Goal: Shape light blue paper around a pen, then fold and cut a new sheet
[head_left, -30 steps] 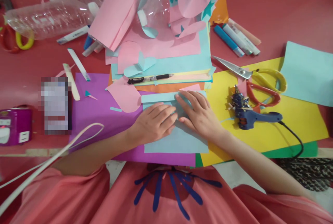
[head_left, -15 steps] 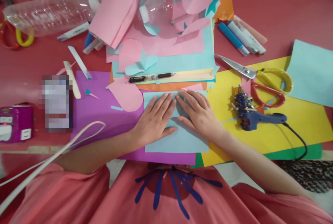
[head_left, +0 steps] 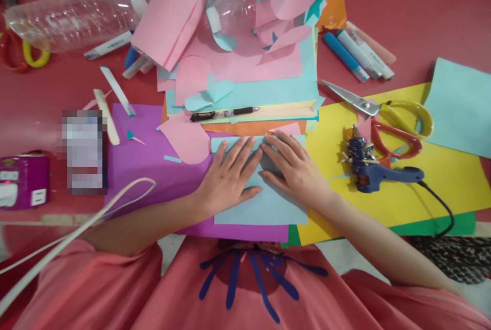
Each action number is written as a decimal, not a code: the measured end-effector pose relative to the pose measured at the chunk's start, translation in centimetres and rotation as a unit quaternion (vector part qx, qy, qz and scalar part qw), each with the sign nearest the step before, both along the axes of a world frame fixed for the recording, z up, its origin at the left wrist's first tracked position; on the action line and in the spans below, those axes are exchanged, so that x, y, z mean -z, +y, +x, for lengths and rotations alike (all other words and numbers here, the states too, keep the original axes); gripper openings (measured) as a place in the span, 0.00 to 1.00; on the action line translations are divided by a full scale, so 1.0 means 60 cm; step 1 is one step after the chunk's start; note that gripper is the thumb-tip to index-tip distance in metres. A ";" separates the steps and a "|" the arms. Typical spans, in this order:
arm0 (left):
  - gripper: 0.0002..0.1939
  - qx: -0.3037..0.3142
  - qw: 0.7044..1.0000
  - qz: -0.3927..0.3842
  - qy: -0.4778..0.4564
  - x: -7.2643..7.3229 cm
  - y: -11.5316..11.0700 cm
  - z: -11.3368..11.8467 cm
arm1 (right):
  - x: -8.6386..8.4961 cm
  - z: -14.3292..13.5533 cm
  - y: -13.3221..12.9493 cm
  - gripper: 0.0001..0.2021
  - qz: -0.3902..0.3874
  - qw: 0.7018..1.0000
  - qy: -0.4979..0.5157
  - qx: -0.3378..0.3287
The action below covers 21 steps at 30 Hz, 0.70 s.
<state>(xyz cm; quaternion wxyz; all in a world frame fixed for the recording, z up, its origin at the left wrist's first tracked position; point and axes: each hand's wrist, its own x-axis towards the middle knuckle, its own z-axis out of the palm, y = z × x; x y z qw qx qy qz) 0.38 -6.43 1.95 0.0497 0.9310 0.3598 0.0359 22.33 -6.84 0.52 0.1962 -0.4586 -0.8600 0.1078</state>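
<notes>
A light blue sheet of paper (head_left: 264,211) lies flat in front of me, over purple paper (head_left: 161,176) and yellow paper (head_left: 399,207). My left hand (head_left: 230,179) rests palm down on its left half, fingers spread. On the right half lies my right hand (head_left: 295,169), also flat, its fingertips close to the left ones near the sheet's far edge. Just beyond the fingers is a black pen (head_left: 224,114) on stacked paper. A pink paper cutout (head_left: 187,140) sits to the left of the blue sheet.
To the right are scissors (head_left: 399,120) and a blue glue gun (head_left: 383,175) with a black cord. Markers (head_left: 358,56) lie beyond them. Clear plastic bottles (head_left: 72,20) and a pink paper-covered piece (head_left: 169,15) fill the back. A white cable (head_left: 115,199) crosses my left forearm.
My hands stay flat on the blue sheet. The left fingers have spread slightly wider; otherwise almost nothing has moved.
</notes>
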 end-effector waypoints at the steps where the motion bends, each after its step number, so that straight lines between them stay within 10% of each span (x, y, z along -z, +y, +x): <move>1: 0.37 0.000 1.000 0.000 -0.001 -0.001 0.000 0.000 | 0.000 0.000 0.000 0.22 0.004 1.000 0.003 -0.001; 21: 0.32 0.015 1.000 0.005 -0.020 0.007 0.025 0.006 | 0.001 0.004 0.012 0.31 -0.019 0.999 -0.035 0.022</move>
